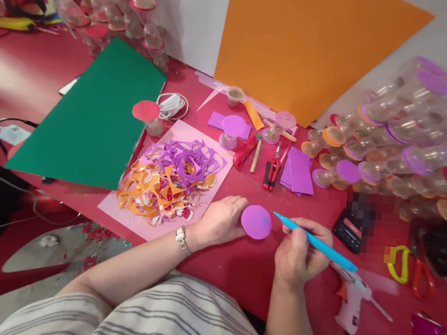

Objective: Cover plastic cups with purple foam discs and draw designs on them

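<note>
My left hand (222, 220), with a watch on its wrist, is closed at the edge of a round purple paper disc (256, 222). Faint blue marks show on the disc's face; what is beneath it is hidden. In my right hand (300, 251) is a bright blue pen (318, 242), its tip pointing left, just short of the disc and apart from it. Left of my left hand, a pile of purple and orange paper scraps (171, 176) lies on a pale pink sheet (115, 215).
Pliers (273, 169), a small hammer (256, 154) and purple cards (297, 171) lie ahead. Hourglass-shaped plastic cups (382, 145) are stacked at right, more at back left. A glue gun (352, 304) lies right. Green card (90, 119) and orange card (296, 49) stand beyond.
</note>
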The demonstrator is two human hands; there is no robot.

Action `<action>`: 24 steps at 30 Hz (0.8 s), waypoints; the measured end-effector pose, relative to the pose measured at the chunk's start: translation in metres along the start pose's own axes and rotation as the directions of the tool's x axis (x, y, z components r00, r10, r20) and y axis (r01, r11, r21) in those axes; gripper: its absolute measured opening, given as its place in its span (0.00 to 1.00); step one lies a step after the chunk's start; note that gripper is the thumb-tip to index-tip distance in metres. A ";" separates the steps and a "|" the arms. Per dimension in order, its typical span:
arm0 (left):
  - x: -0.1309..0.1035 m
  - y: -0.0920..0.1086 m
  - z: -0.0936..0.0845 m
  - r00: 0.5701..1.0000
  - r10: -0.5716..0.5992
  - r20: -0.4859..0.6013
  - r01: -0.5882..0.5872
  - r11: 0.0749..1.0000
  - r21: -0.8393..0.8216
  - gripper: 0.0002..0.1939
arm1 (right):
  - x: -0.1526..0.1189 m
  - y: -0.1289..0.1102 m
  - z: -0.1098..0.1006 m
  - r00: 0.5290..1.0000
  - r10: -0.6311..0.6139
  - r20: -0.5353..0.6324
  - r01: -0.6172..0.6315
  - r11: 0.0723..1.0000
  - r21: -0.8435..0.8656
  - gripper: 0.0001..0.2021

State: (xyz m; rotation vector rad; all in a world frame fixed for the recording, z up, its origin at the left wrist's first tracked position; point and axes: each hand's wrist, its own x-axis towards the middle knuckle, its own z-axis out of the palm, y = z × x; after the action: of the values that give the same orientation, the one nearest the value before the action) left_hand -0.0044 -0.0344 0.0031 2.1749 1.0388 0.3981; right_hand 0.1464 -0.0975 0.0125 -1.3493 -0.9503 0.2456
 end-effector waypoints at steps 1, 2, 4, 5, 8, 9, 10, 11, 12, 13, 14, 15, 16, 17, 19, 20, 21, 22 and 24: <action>0.000 0.000 0.001 1.000 -0.004 -0.002 0.004 1.000 0.005 0.12 | 0.000 -0.001 -0.001 1.000 -0.010 -0.005 0.010 1.000 0.003 0.05; 0.000 0.000 0.001 1.000 -0.003 -0.005 0.003 1.000 -0.002 0.13 | 0.001 -0.002 -0.002 1.000 -0.025 -0.006 0.025 1.000 0.007 0.05; -0.001 0.000 0.000 1.000 0.012 -0.020 -0.013 0.999 -0.044 0.17 | 0.001 -0.004 -0.003 0.997 -0.073 0.011 0.073 0.997 0.011 0.04; -0.001 0.000 -0.001 0.999 0.028 -0.028 -0.029 0.997 -0.070 0.19 | 0.001 -0.004 -0.004 0.994 -0.103 0.023 0.103 0.995 0.007 0.04; -0.002 -0.002 -0.006 0.996 0.090 -0.021 -0.092 0.990 -0.106 0.23 | -0.001 -0.004 -0.005 0.985 -0.165 0.049 0.166 0.986 -0.019 0.04; -0.002 -0.002 -0.007 0.995 0.101 -0.013 -0.101 0.990 -0.101 0.21 | -0.001 -0.004 -0.004 0.985 -0.168 0.048 0.169 0.985 -0.029 0.04; -0.002 -0.003 -0.007 0.995 0.104 -0.004 -0.104 0.990 -0.092 0.19 | -0.001 -0.004 -0.004 0.985 -0.165 0.046 0.167 0.985 -0.039 0.04; -0.002 -0.003 -0.007 0.995 0.101 0.002 -0.101 0.991 -0.083 0.17 | -0.001 -0.004 -0.003 0.987 -0.157 0.045 0.159 0.986 -0.049 0.04; -0.002 -0.002 -0.007 0.996 0.092 0.001 -0.092 0.993 -0.075 0.15 | -0.001 -0.005 -0.002 0.988 -0.149 0.042 0.151 0.987 -0.058 0.04; -0.002 -0.002 -0.005 0.997 0.081 -0.001 -0.081 0.994 -0.069 0.14 | -0.001 -0.006 -0.001 0.988 -0.150 0.035 0.152 0.986 -0.069 0.04; -0.001 -0.001 -0.004 0.998 0.069 -0.004 -0.069 0.996 -0.063 0.13 | 0.000 -0.009 0.000 0.986 -0.163 0.033 0.165 0.983 -0.082 0.04; -0.001 0.000 -0.002 0.998 0.057 -0.006 -0.057 0.997 -0.055 0.13 | 0.001 -0.012 0.002 0.981 -0.188 0.041 0.192 0.977 -0.095 0.04; -0.001 0.001 0.000 0.999 0.046 -0.007 -0.046 0.998 -0.047 0.13 | 0.001 -0.015 0.004 0.972 -0.226 0.058 0.231 0.967 -0.108 0.04; -0.001 0.002 0.001 0.999 0.038 -0.008 -0.038 0.999 -0.037 0.13 | 0.002 -0.017 0.005 0.960 -0.268 0.084 0.277 0.954 -0.119 0.04; -0.001 0.004 0.003 1.000 0.031 -0.002 -0.031 0.999 -0.017 0.13 | 0.003 -0.021 0.009 0.932 -0.336 0.140 0.353 0.927 -0.128 0.04; -0.001 0.004 0.003 1.000 0.031 0.005 -0.031 0.999 -0.008 0.14 | 0.003 -0.022 0.010 0.924 -0.351 0.148 0.370 0.920 -0.126 0.04; -0.001 0.004 0.003 0.999 0.031 0.014 -0.031 1.000 -0.002 0.14 | 0.003 -0.021 0.010 0.925 -0.353 0.137 0.370 0.921 -0.125 0.04; -0.001 0.005 0.003 0.999 0.032 0.021 -0.032 0.999 0.002 0.13 | 0.002 -0.020 0.010 0.933 -0.341 0.116 0.354 0.927 -0.126 0.04; -0.002 0.004 0.002 0.999 0.034 0.018 -0.034 0.999 -0.004 0.13 | 0.000 -0.016 0.008 0.956 -0.286 0.064 0.292 0.948 -0.125 0.04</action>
State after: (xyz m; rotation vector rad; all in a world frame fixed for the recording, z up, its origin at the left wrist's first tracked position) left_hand -0.0021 -0.0382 0.0043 2.1918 0.9918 0.3947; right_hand 0.1351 -0.0953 0.0263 -1.3100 -1.2056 -0.0125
